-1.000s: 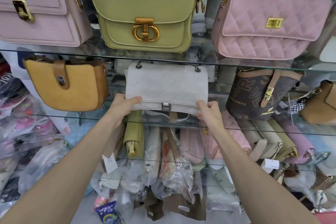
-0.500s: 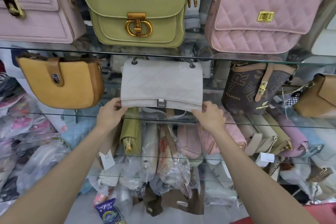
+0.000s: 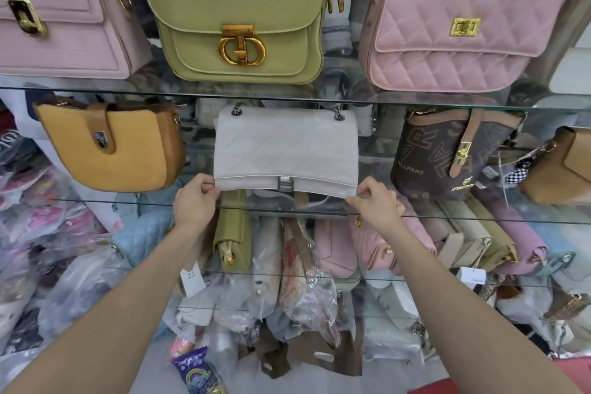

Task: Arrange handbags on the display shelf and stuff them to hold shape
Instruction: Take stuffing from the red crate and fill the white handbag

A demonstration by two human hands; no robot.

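A white quilted handbag (image 3: 286, 147) with a chain strap and a grey clasp stands upright on the middle glass shelf (image 3: 447, 219). My left hand (image 3: 195, 205) pinches its lower left corner. My right hand (image 3: 375, 206) pinches its lower right corner. The bag sits between a mustard-yellow bag (image 3: 108, 147) on its left and a brown monogram bucket bag (image 3: 447, 153) on its right.
On the upper glass shelf (image 3: 96, 89) stand a mauve bag (image 3: 60, 16), an olive-green bag (image 3: 236, 13) and a pink quilted bag (image 3: 454, 32). A tan bag (image 3: 563, 166) is at far right. Lower shelves hold several packed bags and plastic-wrapped stock (image 3: 297, 285).
Both hands slid down from the bag's lower front to its bottom corners. The white bag now sits squarer on the shelf, its clasp facing forward.
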